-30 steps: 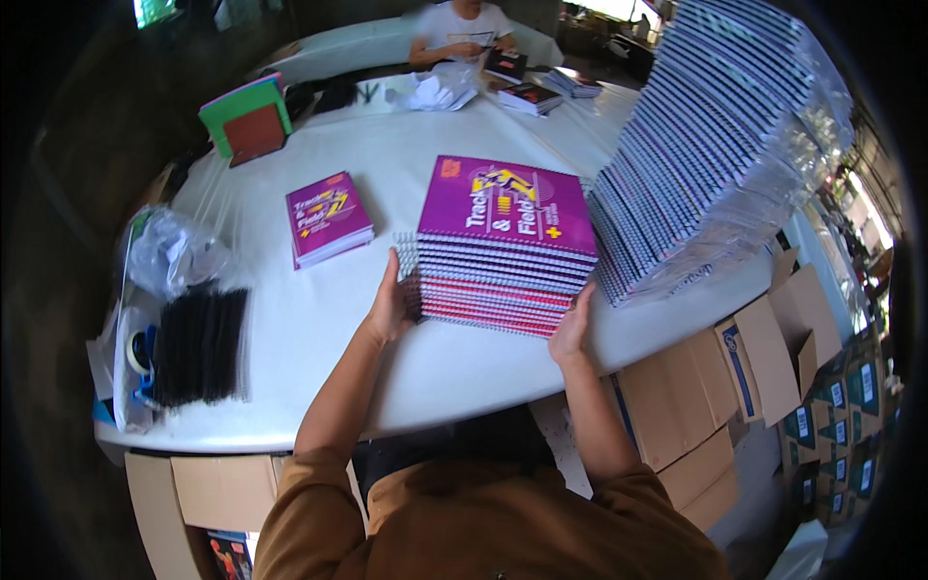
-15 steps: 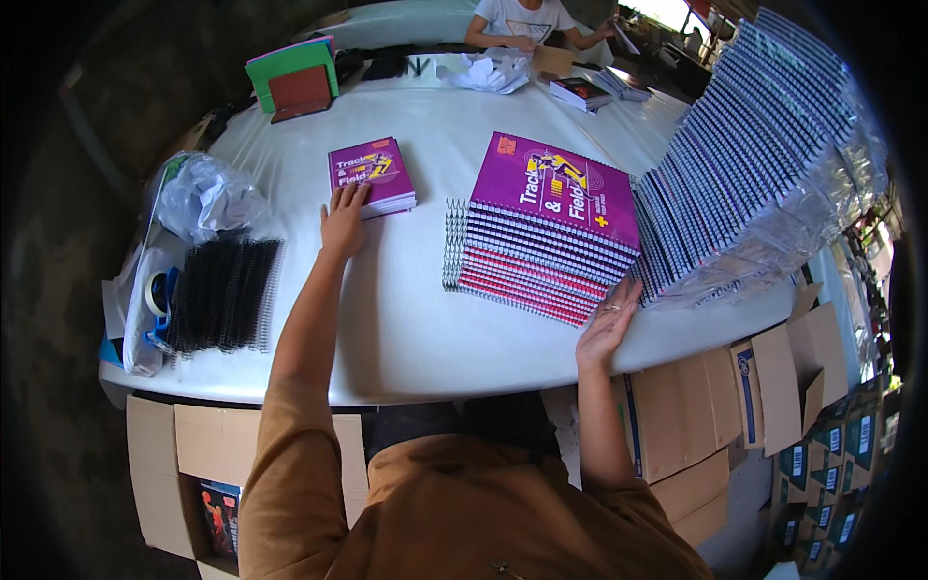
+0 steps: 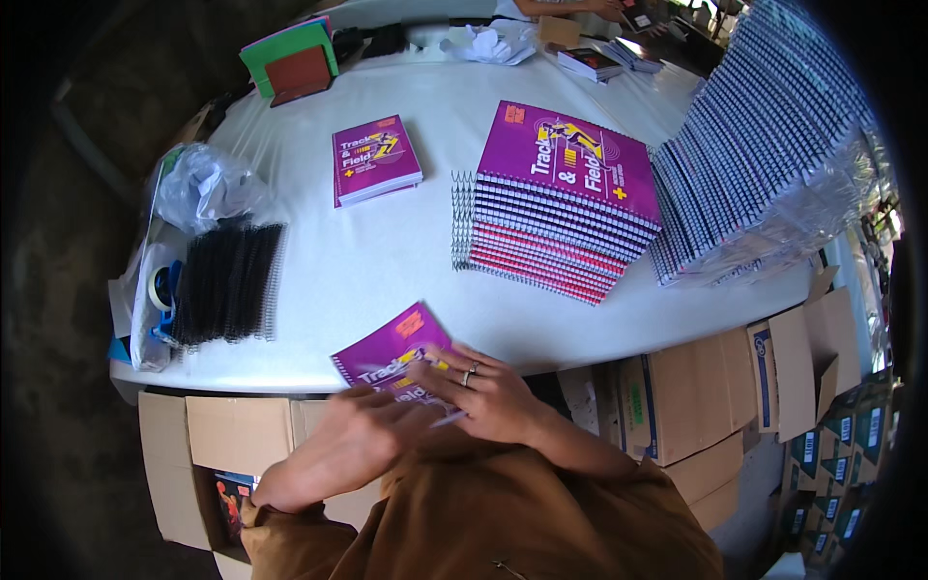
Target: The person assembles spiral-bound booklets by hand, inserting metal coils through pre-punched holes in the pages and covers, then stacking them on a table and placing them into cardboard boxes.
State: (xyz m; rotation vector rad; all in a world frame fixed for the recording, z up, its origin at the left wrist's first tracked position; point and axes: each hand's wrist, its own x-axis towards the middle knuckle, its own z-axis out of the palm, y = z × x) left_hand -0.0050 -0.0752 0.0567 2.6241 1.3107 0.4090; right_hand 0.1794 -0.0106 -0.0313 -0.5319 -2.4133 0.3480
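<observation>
Close to my body, at the table's front edge, a purple-covered notebook (image 3: 396, 338) lies tilted under both hands. My left hand (image 3: 362, 435) is closed over its lower part, fingers curled and slightly blurred. My right hand (image 3: 498, 401), with rings on its fingers, grips the right side and covers part of the cover. A row of small holes or loops runs along the notebook's left edge. Farther off sits a short stack of matching purple notebooks (image 3: 377, 159). To its right rises a taller stack of spiral-bound purple notebooks (image 3: 570, 164), with wire coils sticking out at its left.
Black binding coils (image 3: 227, 285) lie at the left beside a tape dispenser (image 3: 162, 295) and a crumpled plastic bag (image 3: 208, 188). A very tall leaning pile of spiral-bound books (image 3: 773, 145) stands at right. Cardboard boxes (image 3: 701, 396) sit below the table; another person's arm (image 3: 561, 8) shows at the far side.
My left hand has left the short stack and my right hand the spiral-bound stack. Both now meet on a purple notebook near my body. The view has shifted slightly.
</observation>
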